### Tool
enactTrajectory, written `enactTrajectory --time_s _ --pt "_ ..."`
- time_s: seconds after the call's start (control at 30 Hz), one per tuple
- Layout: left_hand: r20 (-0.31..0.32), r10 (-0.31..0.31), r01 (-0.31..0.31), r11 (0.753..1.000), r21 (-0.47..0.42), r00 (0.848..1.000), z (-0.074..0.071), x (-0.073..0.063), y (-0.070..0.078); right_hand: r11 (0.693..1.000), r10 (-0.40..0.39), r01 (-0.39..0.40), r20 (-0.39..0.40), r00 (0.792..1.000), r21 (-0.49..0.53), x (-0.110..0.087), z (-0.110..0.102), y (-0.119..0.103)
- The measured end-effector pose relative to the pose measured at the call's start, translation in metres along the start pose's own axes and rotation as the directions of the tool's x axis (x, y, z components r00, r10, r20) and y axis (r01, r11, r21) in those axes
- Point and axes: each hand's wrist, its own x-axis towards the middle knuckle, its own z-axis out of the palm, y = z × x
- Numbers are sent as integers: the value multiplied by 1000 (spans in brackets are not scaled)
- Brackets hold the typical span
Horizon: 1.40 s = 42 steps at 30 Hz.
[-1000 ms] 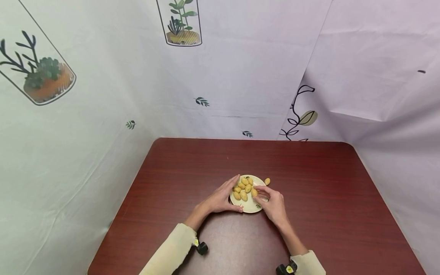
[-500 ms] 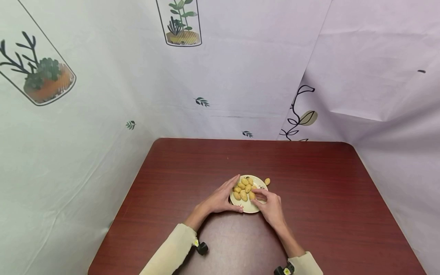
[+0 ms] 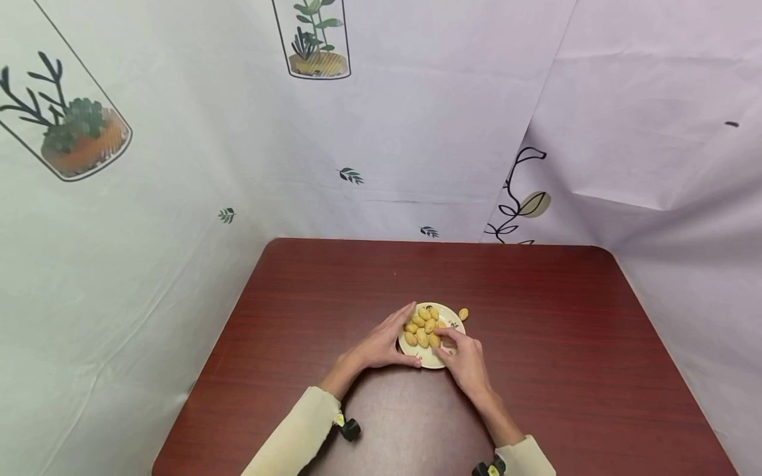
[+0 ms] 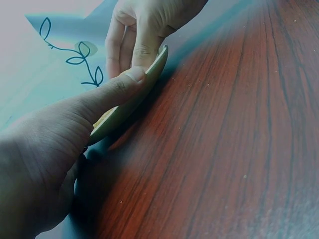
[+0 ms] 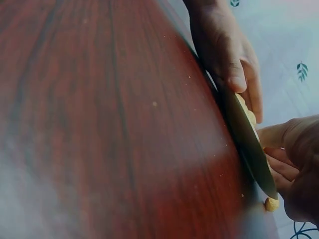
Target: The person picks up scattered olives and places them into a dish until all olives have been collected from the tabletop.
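Observation:
A small cream plate [image 3: 428,361] with printed sprigs holds several yellow-brown, bumpy, nut-like oval pieces [image 3: 423,338], gathered on its left and middle. My left hand [image 3: 382,342] holds the plate's left side, fingers along the far left rim and thumb on the near rim. In the left wrist view that thumb [image 4: 117,89] lies over the plate's edge. My right hand [image 3: 467,360] reaches over the right side, pinching one oval piece [image 3: 434,341] between thumb and fingertips, low beside the others. Its fingers partly hide another piece [image 3: 441,325].
One loose oval piece [image 3: 464,315] lies on the dark red wooden table [image 3: 333,284], just beyond the plate's right rim. Pale patterned sheeting [image 3: 417,132] hangs behind and at both sides. Small crumbs dot the tabletop in the right wrist view.
My right hand has moved a little left over the plate, bringing its pinched oval piece up beside the group. The left hand and the plate stay where they were.

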Motion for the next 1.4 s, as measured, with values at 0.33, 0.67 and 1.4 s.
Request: enactTrajectory --time_s 0.33,0.67,1.4 --pt "9 -9 9 1000 -5 1000 0 0 0 1000 -16 17 -8 1000 22 -2 0 0" --pt "11 -18 18 1000 -16 1000 -2 0 2 971 40 -17 -91 995 238 1 -5 2" --pt "12 -23 23 1000 -18 1000 0 1 2 938 114 -49 -172 979 343 21 -46 -4"
